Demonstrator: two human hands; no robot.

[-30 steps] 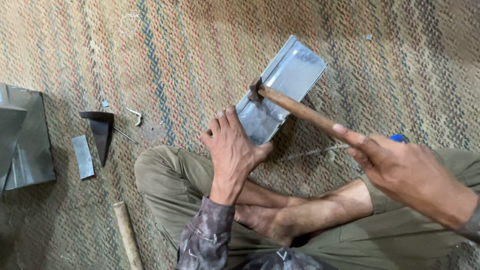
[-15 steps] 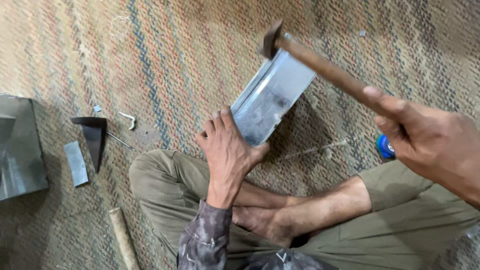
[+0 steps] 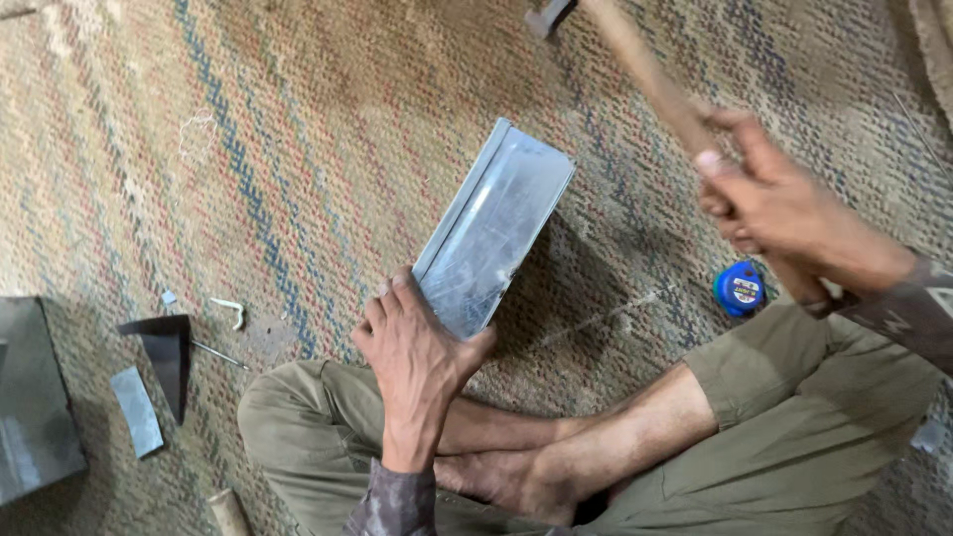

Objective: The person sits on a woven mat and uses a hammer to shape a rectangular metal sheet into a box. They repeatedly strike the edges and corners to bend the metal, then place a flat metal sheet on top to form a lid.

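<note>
- A folded sheet-metal piece [image 3: 493, 230] is held on the woven mat [image 3: 298, 149], in the middle of the scene, just in front of the crossed legs.
- Its near end is pinned down by the left hand [image 3: 415, 357]; the fingers are pressed on the left edge and the thumb is laid against the near right corner, so the piece is pinched between them.
- A hammer [image 3: 635, 60] with a wooden handle is raised high at the far right; the handle is gripped by the right hand [image 3: 779, 213], whose fingers are closed around it.
- The hammer head is well apart from the metal.
- Progress, as a judgement: the long left edge is already folded up into a lip, and the flat face is scratched; hammering seems to be under way, and how much is left cannot be told.
- The long axis of the piece runs from near left to far right, and the free end points far and to the right.
- A blue tape measure [image 3: 740, 288] is seen on the mat at the right; dark metal offcuts [image 3: 164, 357] lie at the left.
</note>
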